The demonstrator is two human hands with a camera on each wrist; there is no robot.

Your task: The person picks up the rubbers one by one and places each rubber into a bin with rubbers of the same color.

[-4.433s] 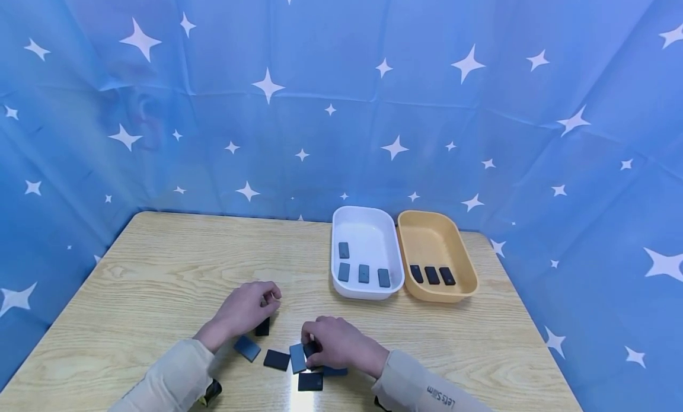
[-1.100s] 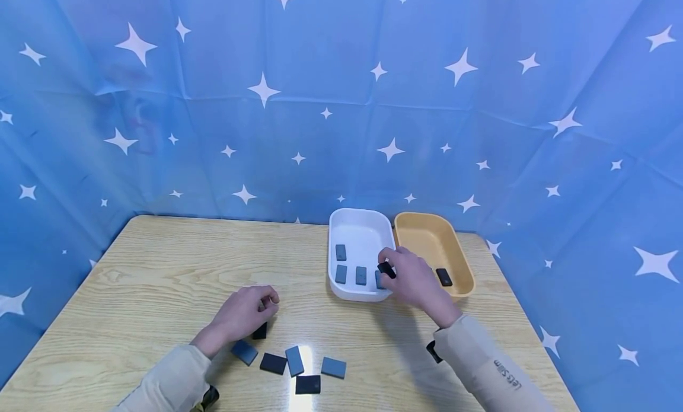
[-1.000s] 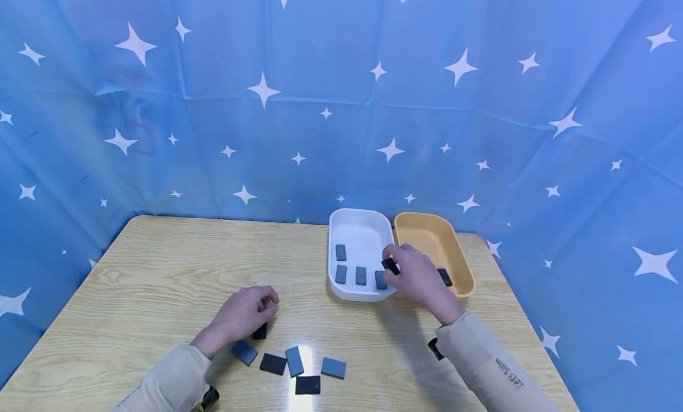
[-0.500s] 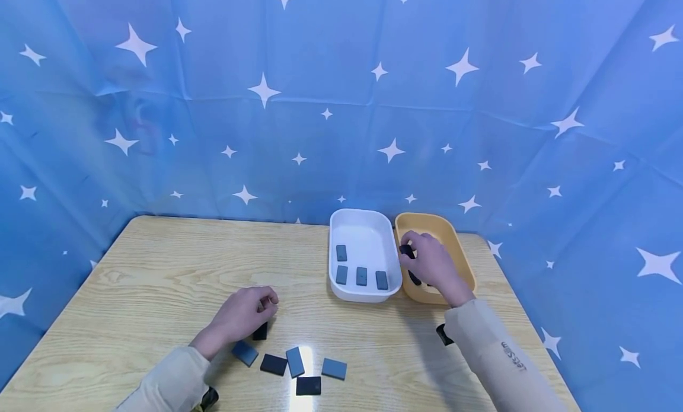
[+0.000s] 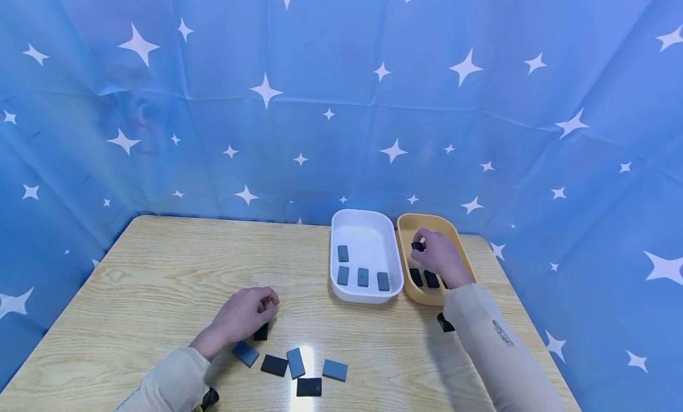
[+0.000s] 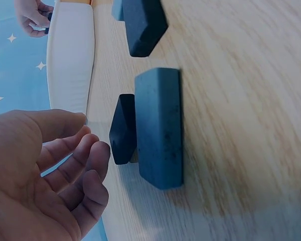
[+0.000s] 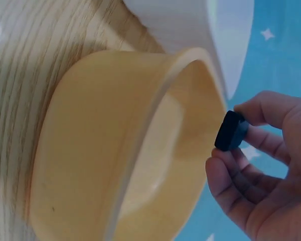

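My right hand pinches a small black block above the orange tub. In the right wrist view, thumb and fingertips hold that block just beyond the tub's rim. Black blocks lie in a row at the tub's near end, partly hidden by the hand and sleeve. My left hand stays low over the table with loosely curled fingers and nothing in them. Close beside it are a black block and a blue-grey block; the left wrist view shows the blue-grey block apart from the fingertips.
Left of the orange tub stands a white tub with several blue-grey blocks inside. On the near table lie black blocks and blue-grey blocks. A blue star-patterned curtain hangs behind the table.
My right hand picked a black block from the group on the table and carried it past the white tub's edge to above the orange tub. The left hand has stayed in place.
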